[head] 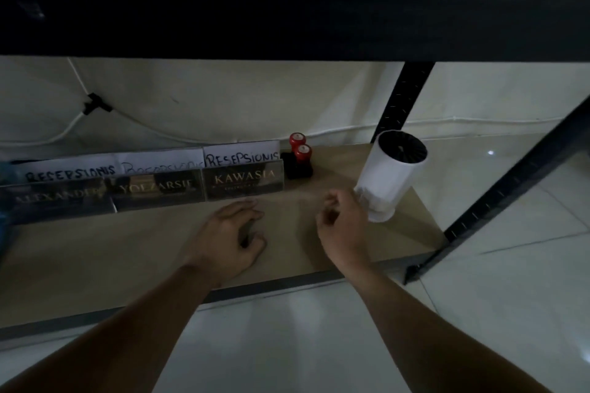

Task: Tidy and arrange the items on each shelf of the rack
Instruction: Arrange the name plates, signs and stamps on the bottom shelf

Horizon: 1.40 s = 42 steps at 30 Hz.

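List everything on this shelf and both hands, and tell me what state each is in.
Left hand: empty, curled, over the shelf.
Right hand: empty, open, beside the white cylinder.
White cylinder: tilted.
Name plates: upright, in a row.
Red-topped stamps: upright.

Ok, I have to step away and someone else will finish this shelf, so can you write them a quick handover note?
Left hand: empty, fingers loosely curled, low over the wooden shelf, in front of the KAWASIA nameplate.
Right hand: empty, half open, right next to the white cylindrical device; contact unclear.
Done: three nameplates stand in a row at the back left, with handwritten RESEPSIONIS signs behind them; two red-topped stamps stand beside them.
Left: the white device stands apart near the right front corner and probably wants setting back in line. Other shelves are out of view.
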Tool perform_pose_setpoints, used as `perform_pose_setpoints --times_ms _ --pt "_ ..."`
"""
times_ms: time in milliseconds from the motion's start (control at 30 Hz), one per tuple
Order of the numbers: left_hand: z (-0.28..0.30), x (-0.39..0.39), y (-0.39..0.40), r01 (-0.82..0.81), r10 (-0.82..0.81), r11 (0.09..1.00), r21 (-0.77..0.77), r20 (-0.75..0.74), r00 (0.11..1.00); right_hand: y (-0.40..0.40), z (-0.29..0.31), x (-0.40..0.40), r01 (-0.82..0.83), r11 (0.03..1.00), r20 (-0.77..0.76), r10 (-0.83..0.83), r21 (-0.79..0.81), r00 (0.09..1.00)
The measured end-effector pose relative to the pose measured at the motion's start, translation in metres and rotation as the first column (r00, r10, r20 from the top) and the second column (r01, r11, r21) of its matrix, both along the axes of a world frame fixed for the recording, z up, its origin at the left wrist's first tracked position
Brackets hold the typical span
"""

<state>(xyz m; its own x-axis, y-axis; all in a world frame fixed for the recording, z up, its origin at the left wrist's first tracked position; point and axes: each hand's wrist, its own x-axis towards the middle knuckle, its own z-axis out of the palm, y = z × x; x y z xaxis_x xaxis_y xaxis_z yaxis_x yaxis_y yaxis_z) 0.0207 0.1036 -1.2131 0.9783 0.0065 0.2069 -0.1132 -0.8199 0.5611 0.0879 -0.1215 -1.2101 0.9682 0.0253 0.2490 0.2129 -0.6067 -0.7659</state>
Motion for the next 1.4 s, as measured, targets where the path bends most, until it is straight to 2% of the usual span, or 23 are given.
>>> perform_pose_setpoints --times_ms 67,133,200,233,333,467,667,900,1033,1167,1300,1400 --pt "0.0 0.001 -0.01 -0.022 0.022 1.0 0.006 0.005 1.0 -0.02 -0.005 -0.014 0.077 0.996 0.06 -0.079 0.034 0.995" --pt "0.001 0.004 -0.023 -0.02 0.02 1.0 0.0 0.025 1.0 -0.038 -0.004 -0.02 0.242 0.961 0.09 -0.255 0.135 0.963" --pt "0.003 0.007 -0.037 0.02 -0.02 1.0 -0.019 0.021 1.0 -0.051 0.006 -0.018 0.42 0.882 0.055 -0.44 0.214 0.896" --pt "0.004 0.009 -0.042 0.047 -0.047 0.999 -0.02 0.017 0.999 -0.057 0.011 -0.014 0.465 0.858 0.002 -0.477 0.219 0.879" --pt "0.006 0.012 -0.05 0.074 -0.075 0.997 -0.012 -0.015 0.997 -0.072 0.02 0.007 0.427 0.882 -0.114 -0.412 0.199 0.904" --pt "-0.001 0.013 -0.043 0.074 -0.075 0.997 -0.011 -0.041 0.996 -0.075 0.011 0.027 0.333 0.937 -0.086 -0.325 0.103 0.942" --pt "-0.008 0.017 -0.04 0.051 -0.052 0.998 -0.026 -0.011 0.999 -0.058 0.023 0.054 0.27 0.935 -0.139 -0.242 0.23 0.96" --pt "-0.013 0.018 -0.039 0.055 -0.053 0.996 -0.069 0.029 0.998 -0.023 0.023 0.088 0.353 0.904 -0.191 -0.313 0.24 0.93" --pt "-0.014 0.02 -0.039 0.052 -0.049 0.996 -0.078 0.039 0.998 -0.009 0.023 0.097 0.351 0.919 -0.185 -0.319 0.178 0.929" --pt "-0.011 0.02 -0.041 0.053 -0.049 0.994 -0.092 0.05 0.998 -0.004 0.025 0.102 0.307 0.925 -0.233 -0.255 0.225 0.939" --pt "-0.008 0.019 -0.04 0.057 -0.055 0.997 -0.058 0.04 0.998 0.001 0.021 0.104 0.301 0.935 -0.218 -0.259 0.188 0.941" --pt "-0.007 0.019 -0.041 0.054 -0.05 0.993 -0.101 0.04 0.998 0.003 0.021 0.104 0.304 0.931 -0.252 -0.251 0.201 0.935"
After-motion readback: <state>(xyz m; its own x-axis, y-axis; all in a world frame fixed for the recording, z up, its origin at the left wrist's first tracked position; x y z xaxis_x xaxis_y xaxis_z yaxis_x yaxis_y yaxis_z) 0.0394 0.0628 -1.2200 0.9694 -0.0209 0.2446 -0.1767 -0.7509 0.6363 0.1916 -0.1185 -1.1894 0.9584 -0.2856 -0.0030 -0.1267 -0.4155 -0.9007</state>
